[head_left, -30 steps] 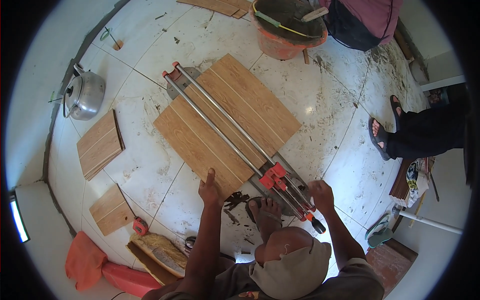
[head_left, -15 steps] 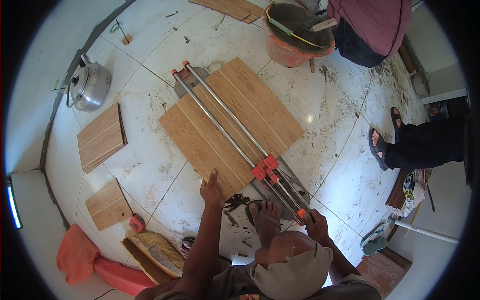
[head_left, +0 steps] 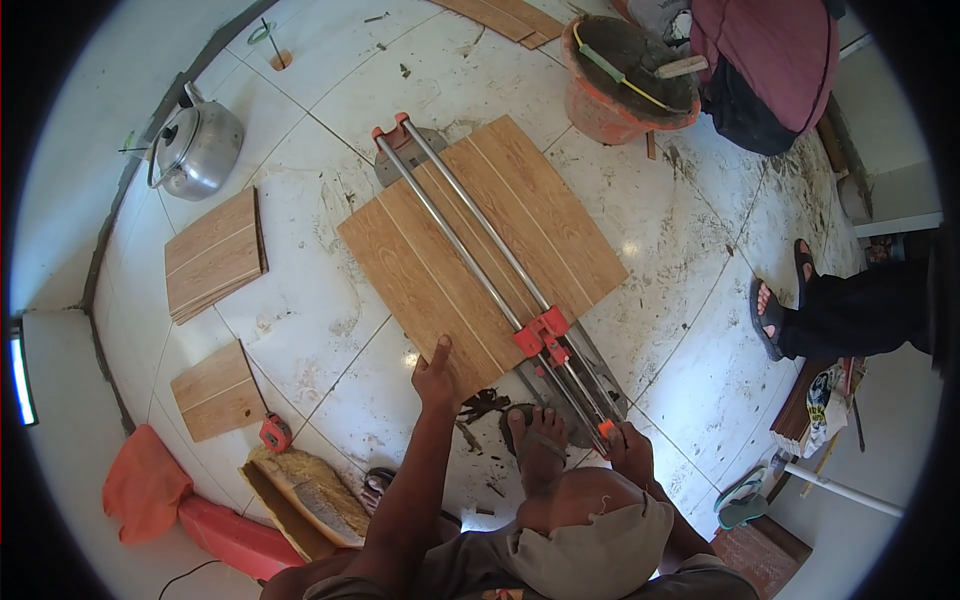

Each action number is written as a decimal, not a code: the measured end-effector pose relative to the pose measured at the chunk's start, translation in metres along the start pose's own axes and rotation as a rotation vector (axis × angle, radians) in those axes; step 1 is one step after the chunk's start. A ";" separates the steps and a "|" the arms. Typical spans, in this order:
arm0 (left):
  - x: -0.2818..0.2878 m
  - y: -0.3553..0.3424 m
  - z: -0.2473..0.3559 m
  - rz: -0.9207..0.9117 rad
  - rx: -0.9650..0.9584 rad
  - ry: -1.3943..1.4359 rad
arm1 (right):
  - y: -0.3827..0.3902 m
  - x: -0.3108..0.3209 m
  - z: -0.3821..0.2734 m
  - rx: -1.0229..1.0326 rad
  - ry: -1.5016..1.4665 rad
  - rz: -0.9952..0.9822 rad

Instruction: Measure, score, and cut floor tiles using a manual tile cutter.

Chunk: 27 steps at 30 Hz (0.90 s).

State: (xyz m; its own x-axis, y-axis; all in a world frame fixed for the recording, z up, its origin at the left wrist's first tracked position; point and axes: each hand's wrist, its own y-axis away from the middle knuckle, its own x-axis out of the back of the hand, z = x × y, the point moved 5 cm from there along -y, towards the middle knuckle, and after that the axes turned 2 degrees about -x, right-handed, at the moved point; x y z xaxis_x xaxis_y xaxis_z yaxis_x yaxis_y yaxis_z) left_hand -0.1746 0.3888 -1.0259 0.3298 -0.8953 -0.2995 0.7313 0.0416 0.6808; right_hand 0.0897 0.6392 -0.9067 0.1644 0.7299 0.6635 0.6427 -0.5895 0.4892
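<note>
White glazed floor tiles (head_left: 300, 320), smeared with grey mortar, fill the room underfoot, and the person crouches on them with both forearms coming up from the lower edge.

Fingers of the left hand (head_left: 436, 372) lie stretched and flat, fingertips pressing on the near corner of the large square wood-grain tile (head_left: 480, 250); nothing is gripped. Fingers of the right hand (head_left: 630, 450) are curled closed around the orange-tipped handle (head_left: 606, 428) of the manual tile cutter (head_left: 470, 255), at its near end. That cutter's two steel rails run diagonally over the wood-grain tile, with the red scoring carriage (head_left: 540, 335) sitting on the rails just past the tile's near edge, close to both hands. A bare foot in a sandal (head_left: 535, 435) rests between the hands, touching the cutter's base.

Further out, two smaller stacks of wood-grain tile pieces (head_left: 213, 255) lie well apart to the left, with a small red tape measure (head_left: 275, 432) near the closer one. A silver metal kettle (head_left: 195, 150) stands by the wall. An orange bucket of grey mortar (head_left: 625, 75) sits beyond the cutter. At the right edge, another person's sandalled feet (head_left: 775, 310) stand on the floor.
</note>
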 end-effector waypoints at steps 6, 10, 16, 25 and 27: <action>0.014 -0.008 -0.007 0.019 -0.048 0.010 | 0.000 -0.008 -0.002 0.013 0.059 -0.033; 0.010 -0.005 -0.006 0.044 -0.048 -0.067 | 0.001 -0.009 0.008 0.039 0.107 0.011; 0.005 0.003 0.006 0.118 -0.038 -0.193 | -0.001 -0.010 0.007 0.062 0.114 -0.019; 0.005 0.002 0.002 0.130 0.003 -0.159 | 0.001 0.000 -0.016 0.021 0.044 -0.067; 0.007 0.000 0.001 0.144 -0.001 -0.145 | 0.001 0.003 -0.032 -0.012 0.077 -0.078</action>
State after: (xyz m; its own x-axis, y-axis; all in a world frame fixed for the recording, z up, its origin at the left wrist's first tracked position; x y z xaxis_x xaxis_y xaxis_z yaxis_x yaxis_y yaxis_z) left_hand -0.1727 0.3825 -1.0269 0.3415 -0.9346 -0.0996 0.6832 0.1741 0.7092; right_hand 0.0666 0.6299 -0.8856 0.0565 0.7452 0.6645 0.6423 -0.5366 0.5472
